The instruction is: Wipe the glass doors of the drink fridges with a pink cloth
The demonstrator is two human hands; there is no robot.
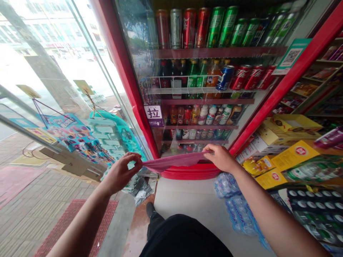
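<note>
The pink cloth (174,162) is held stretched between the 2 hands, in front of the lower part of the drinks refrigerator (144,125). Its left end is pinched by the left hand (130,167), with thumb and fingertips closed on it and the fingers curled. Its right end is gripped between the thumb and fingers of the right hand (218,157), which is nearly closed.

Above and beyond both hands, shelves of drinks are seen through the refrigerator's glass, with a blue can (225,77) placed beside red cans (240,77) and green cans (228,26) set higher up. A pull sticker (153,115) is fixed to the door above the gap between the hands, and a QR code sticker (291,57) is fixed well above and to the right of the right hand.

To the left of the left hand, teal packaging (107,132) is hung near the glass panel (92,46), and cardboard (77,166) is seen low down. Below and to the right of the right hand, shrink-wrapped bottles (239,210) are laid on the floor (184,200). Farther right, yellow boxes (294,157) are stacked. Below the left hand, a shoe (150,210) is seen near the red mat (80,221).
</note>
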